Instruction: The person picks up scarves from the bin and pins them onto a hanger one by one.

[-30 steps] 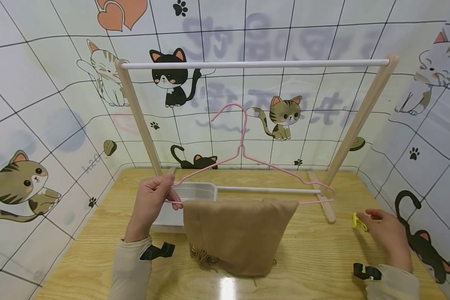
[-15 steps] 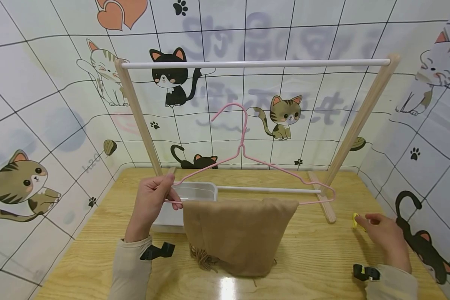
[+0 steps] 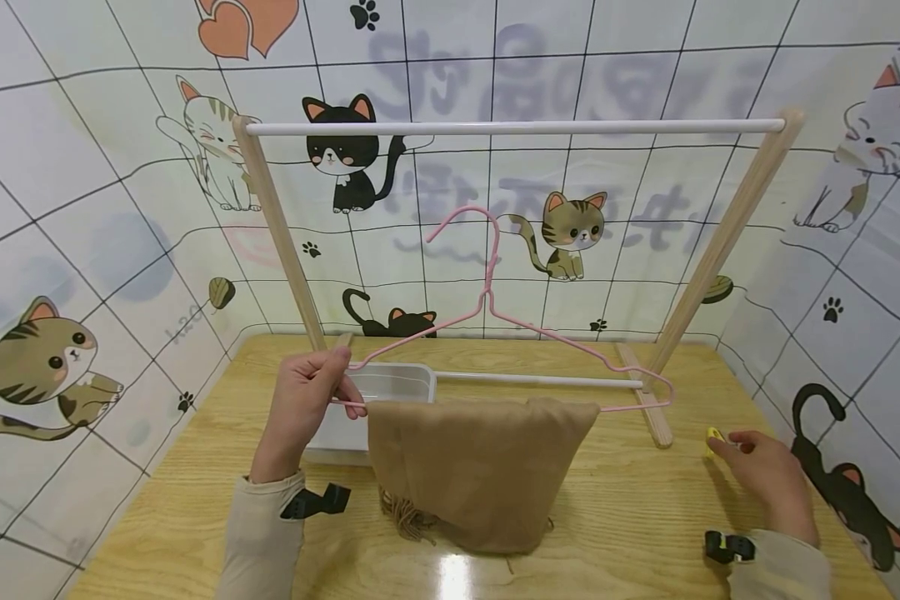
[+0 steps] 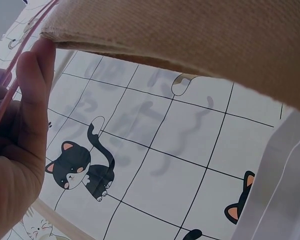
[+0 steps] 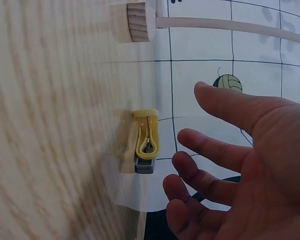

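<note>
In the head view, the left grip (image 3: pixel 307 402) holds one lower corner of a pink hanger (image 3: pixel 487 293), whose hook rises above and to the right of that grip. A brown cloth (image 3: pixel 480 475) is draped over the hanger's bottom wire just right of the left grip, its fringe hanging low on the grip's side; neither the hook nor the fringe shows in the left wrist view. That closer view gives instead the fingers curled at the pink wire and the layered edge of the cloth from below, coming up to a fingertip.

A white bin (image 3: pixel 337 456) sits on the counter (image 3: pixel 630 508) behind and below the left grip; its inside shows in the head view, while the left wrist view has only a pale wall of it.

The right grip (image 3: pixel 772 479) is well apart from the hanger, low on the right. From the head, its thumb overlaps a yellow clip (image 5: pixel 154 131), so any contact is hard to judge. The right wrist view settles it: the grip is wide, thumb and fingers spread, and the clip rests on the counter just beyond the fingertips with a gap between. Only there do the clip's looped body and grey end show.

Beyond both grips stands a rack (image 3: pixel 513 128), its white top bar and both wooden posts seen together only from the head.
</note>
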{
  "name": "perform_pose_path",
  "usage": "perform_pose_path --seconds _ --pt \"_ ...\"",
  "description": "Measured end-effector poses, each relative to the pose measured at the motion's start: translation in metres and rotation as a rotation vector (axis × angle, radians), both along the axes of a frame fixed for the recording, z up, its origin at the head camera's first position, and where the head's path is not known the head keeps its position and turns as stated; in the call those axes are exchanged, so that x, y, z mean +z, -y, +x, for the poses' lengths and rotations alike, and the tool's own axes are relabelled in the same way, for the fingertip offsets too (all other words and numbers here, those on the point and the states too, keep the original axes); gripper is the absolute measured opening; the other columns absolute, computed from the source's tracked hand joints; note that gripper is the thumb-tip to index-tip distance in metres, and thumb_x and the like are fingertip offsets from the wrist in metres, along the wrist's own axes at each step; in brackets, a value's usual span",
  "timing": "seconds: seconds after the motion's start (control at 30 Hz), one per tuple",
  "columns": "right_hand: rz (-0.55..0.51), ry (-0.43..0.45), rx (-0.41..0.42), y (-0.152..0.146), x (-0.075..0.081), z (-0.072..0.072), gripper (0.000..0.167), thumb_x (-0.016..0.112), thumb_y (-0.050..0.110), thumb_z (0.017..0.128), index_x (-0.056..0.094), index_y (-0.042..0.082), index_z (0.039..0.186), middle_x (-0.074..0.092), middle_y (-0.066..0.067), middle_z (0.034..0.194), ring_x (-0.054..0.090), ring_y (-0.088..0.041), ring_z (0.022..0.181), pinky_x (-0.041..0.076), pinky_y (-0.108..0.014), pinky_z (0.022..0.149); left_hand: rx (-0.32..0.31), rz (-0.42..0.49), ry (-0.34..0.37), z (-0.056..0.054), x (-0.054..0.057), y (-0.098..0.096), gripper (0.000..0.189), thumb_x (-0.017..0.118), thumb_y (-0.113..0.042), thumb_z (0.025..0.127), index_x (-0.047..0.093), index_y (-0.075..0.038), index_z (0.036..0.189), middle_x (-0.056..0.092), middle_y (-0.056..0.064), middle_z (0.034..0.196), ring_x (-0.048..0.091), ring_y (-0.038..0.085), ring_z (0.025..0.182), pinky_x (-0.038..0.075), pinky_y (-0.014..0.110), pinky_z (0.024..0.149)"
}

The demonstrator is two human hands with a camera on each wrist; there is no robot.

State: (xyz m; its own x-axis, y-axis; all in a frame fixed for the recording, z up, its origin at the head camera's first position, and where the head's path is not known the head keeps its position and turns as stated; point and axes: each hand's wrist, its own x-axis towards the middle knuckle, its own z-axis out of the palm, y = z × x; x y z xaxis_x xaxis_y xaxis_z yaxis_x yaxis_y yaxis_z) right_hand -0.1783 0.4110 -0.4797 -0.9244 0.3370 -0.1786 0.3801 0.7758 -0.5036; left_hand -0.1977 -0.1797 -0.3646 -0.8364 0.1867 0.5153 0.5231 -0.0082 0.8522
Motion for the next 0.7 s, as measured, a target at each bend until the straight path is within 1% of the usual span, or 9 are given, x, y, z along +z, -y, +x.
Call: perform_pose_path --seconds 0.13,0.23,0.33,0.47,0.57,0.7 --pt "0.001 -0.005 0.067 -0.002 -0.003 0.001 0.077 0.048 0.051 0.104 0.045 -0.019 0.135 0.049 -0.045 0.128 0.056 -0.055 0.107 0.049 -0.058 0.082 0.006 -0.005 -0.002 0.0 0.0 0.0 0.043 0.048 -0.01 0.108 0.069 -0.007 0.071 0.068 0.003 0.057 0.065 0.015 0.047 0.059 0.031 0.054" --pt "-0.005 0.001 0.079 -0.002 -0.007 0.0 0.074 0.049 0.047 0.105 0.043 -0.02 0.134 0.047 -0.046 0.129 0.054 -0.057 0.109 0.049 -0.059 0.084 0.013 -0.008 0.005 -0.001 0.0 0.0 0.043 0.049 -0.011 0.108 0.069 -0.006 0.07 0.068 0.003 0.056 0.065 0.015 0.047 0.059 0.032 0.054" --pt "-0.005 0.0 0.058 -0.002 -0.011 -0.001 0.07 0.051 0.044 0.104 0.044 -0.02 0.133 0.045 -0.046 0.13 0.051 -0.058 0.111 0.048 -0.06 0.087 0.007 -0.003 0.008 0.0 0.0 -0.001 0.043 0.049 -0.012 0.108 0.069 -0.007 0.07 0.068 0.004 0.056 0.065 0.015 0.047 0.06 0.032 0.055" --pt "-0.001 -0.029 0.022 -0.001 -0.014 -0.002 0.062 0.058 0.035 0.101 0.047 -0.018 0.131 0.048 -0.045 0.128 0.053 -0.057 0.11 0.047 -0.059 0.086 -0.006 0.007 0.008 0.0 0.0 -0.001 0.043 0.049 -0.012 0.108 0.069 -0.007 0.07 0.068 0.004 0.057 0.065 0.015 0.047 0.06 0.032 0.055" --pt "-0.006 -0.04 0.001 -0.001 -0.015 -0.002 0.058 0.062 0.029 0.098 0.048 -0.018 0.129 0.051 -0.043 0.126 0.053 -0.056 0.11 0.046 -0.06 0.088 -0.007 0.01 0.01 0.0 0.0 0.0 0.043 0.049 -0.012 0.108 0.068 -0.008 0.071 0.068 0.004 0.056 0.065 0.015 0.047 0.059 0.032 0.054" --pt "-0.008 -0.042 -0.016 -0.001 -0.014 -0.002 0.054 0.063 0.023 0.096 0.049 -0.019 0.127 0.053 -0.042 0.123 0.053 -0.055 0.109 0.045 -0.061 0.089 0.001 0.005 0.018 0.0 0.0 0.0 0.043 0.049 -0.013 0.108 0.068 -0.007 0.07 0.068 0.004 0.056 0.065 0.015 0.047 0.059 0.032 0.054"
